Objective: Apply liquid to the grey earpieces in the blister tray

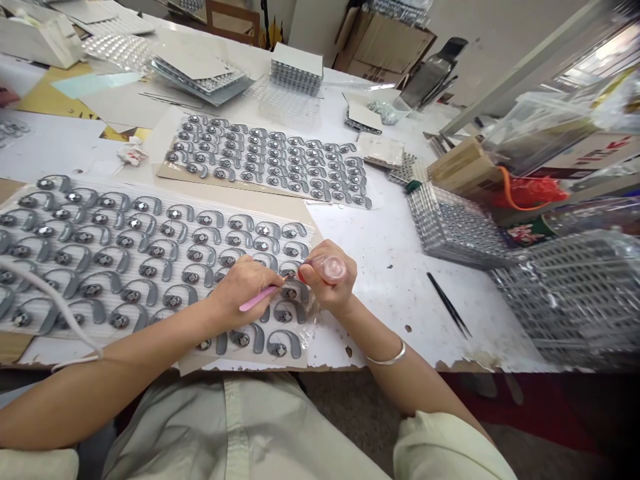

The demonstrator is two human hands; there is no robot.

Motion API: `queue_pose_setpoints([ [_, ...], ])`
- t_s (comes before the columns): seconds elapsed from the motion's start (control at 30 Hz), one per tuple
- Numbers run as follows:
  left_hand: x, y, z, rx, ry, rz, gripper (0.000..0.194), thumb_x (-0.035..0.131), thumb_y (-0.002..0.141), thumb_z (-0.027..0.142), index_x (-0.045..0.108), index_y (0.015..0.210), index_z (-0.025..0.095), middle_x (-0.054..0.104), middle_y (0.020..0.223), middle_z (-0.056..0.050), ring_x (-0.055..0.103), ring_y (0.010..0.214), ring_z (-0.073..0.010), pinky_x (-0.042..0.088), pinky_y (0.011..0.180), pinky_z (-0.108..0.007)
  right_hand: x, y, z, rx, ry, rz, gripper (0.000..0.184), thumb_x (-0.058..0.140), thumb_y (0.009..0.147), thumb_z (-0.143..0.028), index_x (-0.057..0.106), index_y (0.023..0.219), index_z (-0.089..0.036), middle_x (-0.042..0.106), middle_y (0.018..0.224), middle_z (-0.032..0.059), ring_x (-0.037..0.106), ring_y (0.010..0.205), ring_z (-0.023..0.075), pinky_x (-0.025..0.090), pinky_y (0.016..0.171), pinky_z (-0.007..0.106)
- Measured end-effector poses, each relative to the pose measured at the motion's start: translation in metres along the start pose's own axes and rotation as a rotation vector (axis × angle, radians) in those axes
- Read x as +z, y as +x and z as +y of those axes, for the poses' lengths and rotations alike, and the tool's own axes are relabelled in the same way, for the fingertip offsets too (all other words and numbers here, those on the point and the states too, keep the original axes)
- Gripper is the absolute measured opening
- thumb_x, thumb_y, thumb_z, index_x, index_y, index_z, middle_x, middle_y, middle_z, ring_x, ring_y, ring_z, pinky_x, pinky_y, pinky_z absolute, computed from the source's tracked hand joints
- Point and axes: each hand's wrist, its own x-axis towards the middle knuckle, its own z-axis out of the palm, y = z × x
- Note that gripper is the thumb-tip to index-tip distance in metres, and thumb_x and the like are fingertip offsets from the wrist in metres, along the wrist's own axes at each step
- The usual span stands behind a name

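My left hand is closed around a slim pink stick-like tool, whose wide end points back toward me. A small, translucent reddish squeeze bottle is gripped in my right hand, its round base facing up. Both hands meet over the right side of a ribbed sheet that carries rows of grey ear-hook earphone shells. The bottle's tip is hidden by my fingers, close to one shell near the sheet's right edge.
Behind lies a second sheet of grey shells. Black tweezers rest on the right of the white table. Stacked metallic-looking trays and boxes crowd the right edge. A white cable crosses the left side.
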Motion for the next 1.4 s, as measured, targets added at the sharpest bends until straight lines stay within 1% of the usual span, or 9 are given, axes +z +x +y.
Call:
queue_pose_setpoints([
  [0.23,-0.001,0.001,0.0,-0.025,-0.035,-0.001,0.013,0.053,0.083,0.015,0.065,0.087,0.018,0.073,0.081,-0.002,0.067,0.071,-0.0177,0.043,0.074,-0.034,0.002,-0.001,0.001,0.0,-0.005,0.013,0.014,0.063,0.078,-0.024,0.055,0.068,-0.019,0.059,0.06,0.0018,0.052,0.056,0.0143,0.046,0.052,0.031],
  [0.4,-0.003,0.002,0.0,-0.04,-0.077,-0.006,0.013,0.054,0.083,0.016,0.066,0.088,0.018,0.073,0.082,-0.002,0.068,0.072,-0.0175,0.044,0.075,-0.034,0.0,-0.001,0.003,-0.006,0.006,0.013,0.011,0.064,0.076,-0.022,0.056,0.07,-0.019,0.058,0.06,0.0013,0.052,0.056,0.0142,0.045,0.051,0.03],
  [0.53,-0.005,0.004,-0.001,-0.097,-0.115,-0.022,0.011,0.058,0.082,0.016,0.068,0.086,0.02,0.073,0.079,-0.001,0.067,0.071,-0.0164,0.045,0.079,-0.033,-0.002,-0.003,0.006,0.0,0.054,0.061,0.009,0.065,0.075,-0.018,0.057,0.072,-0.019,0.058,0.063,0.0018,0.053,0.058,0.0142,0.046,0.053,0.031],
  [0.67,-0.006,0.006,-0.004,-0.166,-0.168,-0.016,0.008,0.063,0.08,0.017,0.07,0.084,0.02,0.069,0.067,0.002,0.062,0.061,-0.0131,0.046,0.069,-0.027,-0.002,-0.003,0.006,-0.001,0.062,0.056,0.009,0.065,0.075,-0.018,0.057,0.072,-0.019,0.057,0.063,0.0017,0.052,0.058,0.0145,0.045,0.053,0.031],
  [0.8,-0.006,0.007,-0.006,-0.199,-0.195,-0.023,0.008,0.065,0.078,0.016,0.07,0.082,0.02,0.066,0.064,0.003,0.059,0.058,-0.011,0.045,0.062,-0.023,-0.001,-0.003,0.006,0.002,0.044,0.032,0.01,0.066,0.075,-0.018,0.056,0.071,-0.02,0.056,0.062,0.0013,0.052,0.058,0.0148,0.045,0.053,0.032],
  [1.03,-0.007,0.008,-0.006,-0.229,-0.205,-0.033,0.009,0.064,0.078,0.016,0.071,0.081,0.021,0.065,0.063,0.003,0.058,0.058,-0.0104,0.044,0.062,-0.021,0.001,-0.003,0.006,0.006,0.005,0.025,0.011,0.064,0.076,-0.023,0.055,0.07,-0.02,0.057,0.061,0.0014,0.054,0.058,0.0147,0.046,0.052,0.032],
  [1.13,-0.008,0.009,-0.005,-0.284,-0.212,-0.07,0.009,0.064,0.078,0.017,0.072,0.083,0.021,0.065,0.063,0.004,0.058,0.058,-0.0098,0.043,0.062,-0.02,0.002,-0.002,0.005,-0.011,0.009,0.039,0.012,0.064,0.077,-0.024,0.055,0.069,-0.02,0.057,0.06,0.0008,0.054,0.057,0.014,0.047,0.052,0.031],
  [1.27,-0.009,0.011,-0.004,-0.375,-0.245,-0.124,0.011,0.063,0.078,0.019,0.072,0.084,0.021,0.065,0.062,0.004,0.058,0.057,-0.0096,0.041,0.058,-0.02,0.002,-0.003,0.005,0.008,-0.01,0.037,0.013,0.064,0.077,-0.026,0.055,0.069,-0.02,0.058,0.06,0.0011,0.055,0.057,0.0142,0.047,0.051,0.03],
  [1.4,-0.009,0.011,-0.003,-0.418,-0.269,-0.133,0.011,0.063,0.078,0.021,0.073,0.083,0.02,0.067,0.065,0.002,0.059,0.059,-0.0105,0.041,0.057,-0.02,0.002,-0.003,0.006,-0.01,0.005,0.044,0.011,0.065,0.076,-0.022,0.056,0.069,-0.019,0.058,0.061,0.0011,0.055,0.057,0.0139,0.047,0.052,0.03],
])
